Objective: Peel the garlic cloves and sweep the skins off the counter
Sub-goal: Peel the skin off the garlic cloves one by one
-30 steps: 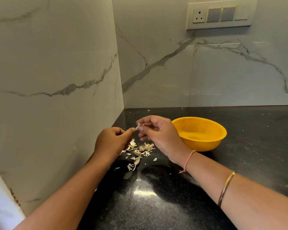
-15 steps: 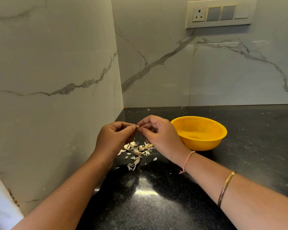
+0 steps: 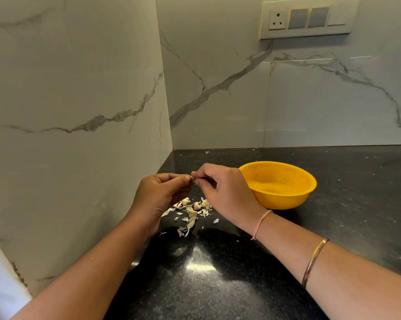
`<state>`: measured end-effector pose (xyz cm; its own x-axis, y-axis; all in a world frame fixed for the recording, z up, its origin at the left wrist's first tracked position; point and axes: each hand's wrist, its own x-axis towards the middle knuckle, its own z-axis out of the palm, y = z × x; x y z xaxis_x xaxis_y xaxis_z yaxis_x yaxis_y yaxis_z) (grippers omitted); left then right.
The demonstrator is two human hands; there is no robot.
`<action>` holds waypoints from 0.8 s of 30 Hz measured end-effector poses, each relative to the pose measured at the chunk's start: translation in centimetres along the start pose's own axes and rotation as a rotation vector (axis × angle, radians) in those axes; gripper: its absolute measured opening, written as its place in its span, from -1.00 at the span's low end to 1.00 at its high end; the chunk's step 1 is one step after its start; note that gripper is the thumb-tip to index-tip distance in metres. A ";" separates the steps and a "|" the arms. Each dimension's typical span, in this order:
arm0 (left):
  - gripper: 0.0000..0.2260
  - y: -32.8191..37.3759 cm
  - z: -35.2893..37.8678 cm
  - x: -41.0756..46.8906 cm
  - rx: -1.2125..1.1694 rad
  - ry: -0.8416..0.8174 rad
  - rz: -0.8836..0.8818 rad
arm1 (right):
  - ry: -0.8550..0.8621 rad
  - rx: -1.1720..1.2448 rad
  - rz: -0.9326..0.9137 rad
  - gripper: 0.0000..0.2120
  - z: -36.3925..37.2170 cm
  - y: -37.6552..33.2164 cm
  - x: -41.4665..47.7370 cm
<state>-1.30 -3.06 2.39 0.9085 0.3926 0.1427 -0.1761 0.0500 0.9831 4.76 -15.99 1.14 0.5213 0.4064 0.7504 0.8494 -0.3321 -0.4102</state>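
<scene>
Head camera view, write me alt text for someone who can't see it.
A left hand and a right hand pinch a small garlic clove between them, above scattered papery skins on a black counter. A yellow bowl sits beside the right hand, in a corner of marble walls.

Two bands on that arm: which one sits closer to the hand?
The thin pink thread at the right wrist, just behind the right hand pinching the garlic clove; the gold bangle sits further up the forearm.
</scene>
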 end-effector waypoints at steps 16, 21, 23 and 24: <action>-0.91 -0.6 0.4 0.2 -0.029 0.080 -0.029 | -0.034 -0.008 -0.019 -0.85 0.4 -1.4 -0.1; -0.91 -0.7 0.4 0.4 0.022 0.081 -0.020 | -0.035 0.081 0.087 -0.77 0.5 -1.4 -0.2; -0.90 -0.8 0.3 0.4 0.069 0.078 -0.008 | -0.023 0.119 0.137 -0.76 0.5 -1.4 -0.1; -0.89 -0.9 0.3 0.4 0.093 0.075 -0.002 | -0.019 0.139 0.160 -0.77 0.5 -1.4 -0.1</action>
<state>-0.65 -3.25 1.61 0.8772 0.4606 0.1356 -0.1353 -0.0337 0.9902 3.58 -15.14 1.35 0.6504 0.3749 0.6606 0.7585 -0.2732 -0.5917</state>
